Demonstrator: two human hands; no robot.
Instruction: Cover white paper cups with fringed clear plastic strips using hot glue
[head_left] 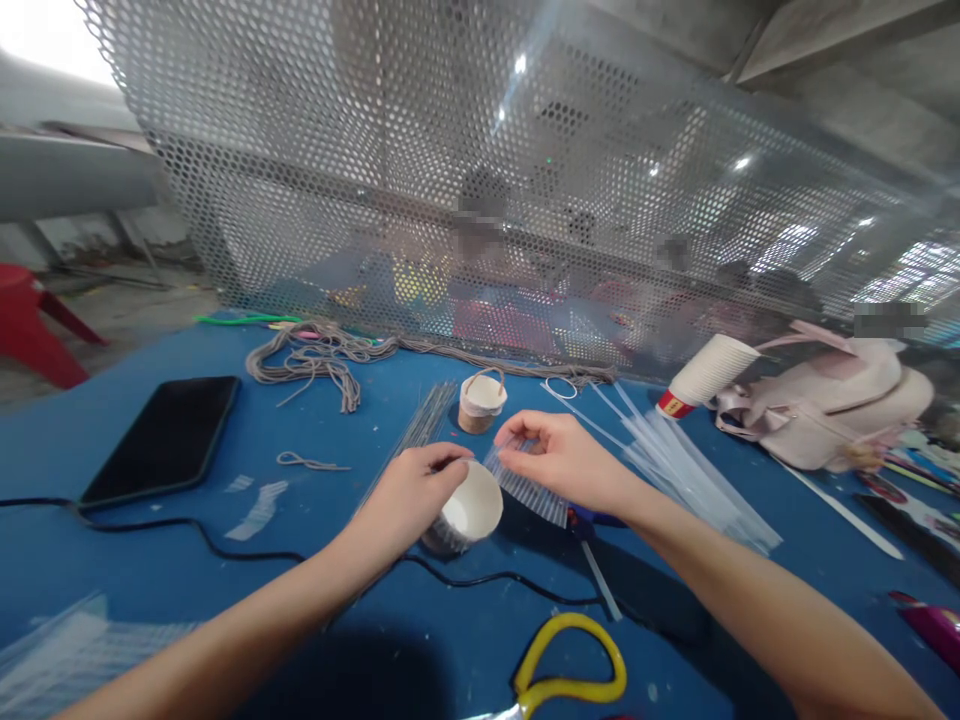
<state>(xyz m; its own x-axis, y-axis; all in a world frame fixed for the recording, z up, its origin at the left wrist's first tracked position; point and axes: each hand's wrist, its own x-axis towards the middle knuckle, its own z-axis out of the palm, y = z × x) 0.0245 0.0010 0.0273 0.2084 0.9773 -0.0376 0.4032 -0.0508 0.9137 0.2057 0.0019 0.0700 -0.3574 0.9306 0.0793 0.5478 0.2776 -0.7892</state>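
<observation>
Yellow-handled scissors [574,680] are laid nearest on the blue surface [187,575]. A white-lined cup [478,500] is placed between the hands; only its pale inside can be seen. The fingers of the left hand [416,487] are drawn close together at its rim, though whether it is gripped cannot be told. A clear ribbed strip [536,495] is pinched by the right hand [559,455]. Behind, a small handled basket [480,415] is lined in white; paper cups [709,372] are nested in a tilted stack.
</observation>
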